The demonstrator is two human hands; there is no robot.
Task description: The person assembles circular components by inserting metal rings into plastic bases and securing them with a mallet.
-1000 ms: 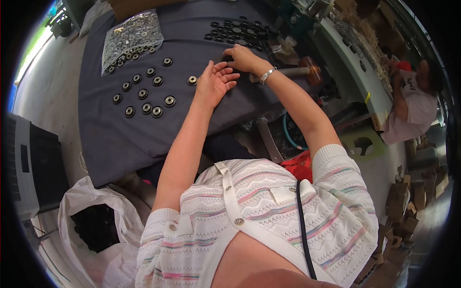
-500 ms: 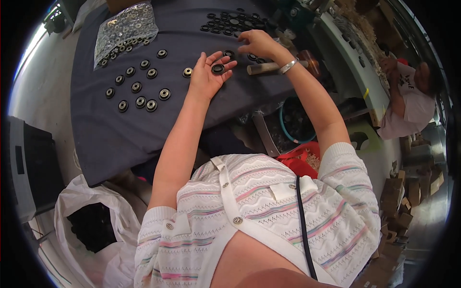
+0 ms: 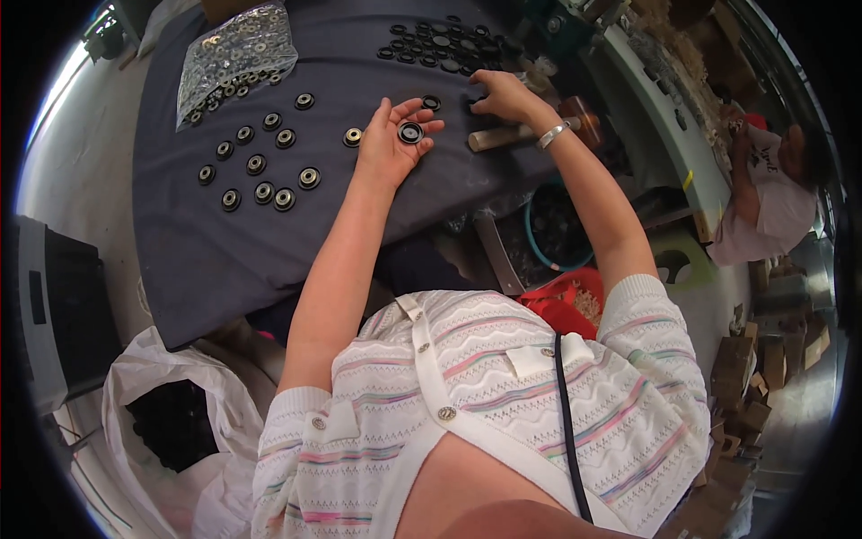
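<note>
My left hand (image 3: 395, 148) is palm up over the dark cloth, fingers slightly curled, with a black round wheel-like part (image 3: 410, 133) with a pale ring lying on them. Just past its fingertips lies another black ring (image 3: 431, 103) on the cloth. My right hand (image 3: 505, 96) is lowered at the table's right part, fingers bent around a small black ring (image 3: 473, 101), mostly hidden by the fingers. Beside my left wrist sits a part with a brass-coloured centre (image 3: 352, 136). Under my right wrist lies a hammer with a pale wooden handle (image 3: 494, 137).
Several black parts with metal bearings (image 3: 256, 164) lie spread at the left. A clear plastic bag of small metal bearings (image 3: 235, 56) lies behind them. Several black rings (image 3: 429, 61) sit grouped at the back. A co-worker (image 3: 768, 193) is at the right. A white sack (image 3: 135, 377) stands below left.
My right hand has moved a little right and down toward the black rings by the hammer. The black part in my left hand has tilted to show its face more.
</note>
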